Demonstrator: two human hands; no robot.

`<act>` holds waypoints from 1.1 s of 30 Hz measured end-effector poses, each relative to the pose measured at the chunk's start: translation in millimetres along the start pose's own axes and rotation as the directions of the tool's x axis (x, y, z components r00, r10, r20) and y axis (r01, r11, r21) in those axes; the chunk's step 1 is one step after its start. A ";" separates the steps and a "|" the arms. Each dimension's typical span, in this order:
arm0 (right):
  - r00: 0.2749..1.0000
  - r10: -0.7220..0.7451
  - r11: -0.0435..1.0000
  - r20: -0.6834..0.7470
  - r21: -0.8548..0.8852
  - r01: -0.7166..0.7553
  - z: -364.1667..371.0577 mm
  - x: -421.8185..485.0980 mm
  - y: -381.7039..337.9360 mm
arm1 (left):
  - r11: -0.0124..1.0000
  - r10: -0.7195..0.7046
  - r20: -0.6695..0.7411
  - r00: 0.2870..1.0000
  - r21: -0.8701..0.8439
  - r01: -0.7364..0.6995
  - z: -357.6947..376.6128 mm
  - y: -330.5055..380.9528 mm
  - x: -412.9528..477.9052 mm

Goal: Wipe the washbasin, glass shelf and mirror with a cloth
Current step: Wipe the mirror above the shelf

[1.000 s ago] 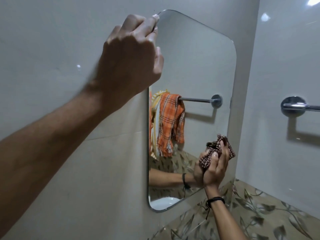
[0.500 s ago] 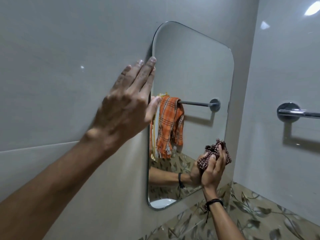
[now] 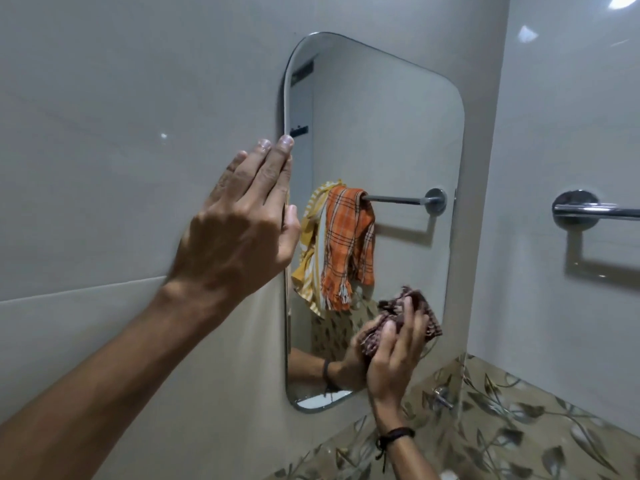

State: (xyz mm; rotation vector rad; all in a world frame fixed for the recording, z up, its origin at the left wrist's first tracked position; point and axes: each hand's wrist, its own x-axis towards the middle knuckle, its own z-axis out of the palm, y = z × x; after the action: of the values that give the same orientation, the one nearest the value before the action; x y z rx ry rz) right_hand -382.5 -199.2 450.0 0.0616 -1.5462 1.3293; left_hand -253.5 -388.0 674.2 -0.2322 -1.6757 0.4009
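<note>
A rounded-corner mirror point(image 3: 384, 133) hangs on the pale tiled wall. My left hand point(image 3: 242, 223) lies flat with straight fingers against the mirror's left edge, about halfway up. My right hand point(image 3: 394, 355) grips a bunched brown checked cloth point(image 3: 429, 323) and presses it on the lower right part of the glass. The mirror reflects that hand, an orange checked towel and a yellow striped one on a rail. The washbasin and glass shelf are out of view; only a white sliver shows in the mirror's bottom.
A chrome towel rail point(image 3: 588, 211) is fixed to the right-hand wall at hand height. A band of leaf-pattern tiles point(image 3: 519, 427) runs below the mirror, with a small chrome fitting point(image 3: 441, 396) near the corner.
My left hand has slid down the mirror's left edge from the top corner to the middle and flattened out. My right hand and cloth stay at the lower right of the glass.
</note>
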 end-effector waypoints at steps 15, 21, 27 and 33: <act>0.444 -0.835 0.473 0.326 0.014 0.881 -18.6 -28.0 41.1 | 1.000 -0.008 0.000 1.000 0.030 0.008 -0.9 -0.8 1.2; 0.912 -0.396 0.918 0.105 0.013 0.397 -20.0 34.7 75.4 | 0.999 -0.007 -0.027 1.000 0.042 0.008 0.2 -0.2 0.8; 0.987 0.100 0.988 -0.126 0.130 -0.084 -6.4 37.2 66.8 | 0.998 -0.009 -0.013 1.000 0.065 0.010 -0.4 0.6 -0.2; 0.884 0.420 0.897 -0.206 0.239 -0.371 8.8 6.4 43.3 | 0.996 -0.012 -0.005 1.000 0.084 0.012 -0.9 1.0 1.3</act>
State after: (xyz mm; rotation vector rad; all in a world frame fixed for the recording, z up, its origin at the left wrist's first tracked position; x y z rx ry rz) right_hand -417.8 -185.7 426.1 -0.3119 -1.2458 1.7370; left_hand -252.9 -386.5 675.1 -0.1602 -1.6508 0.4607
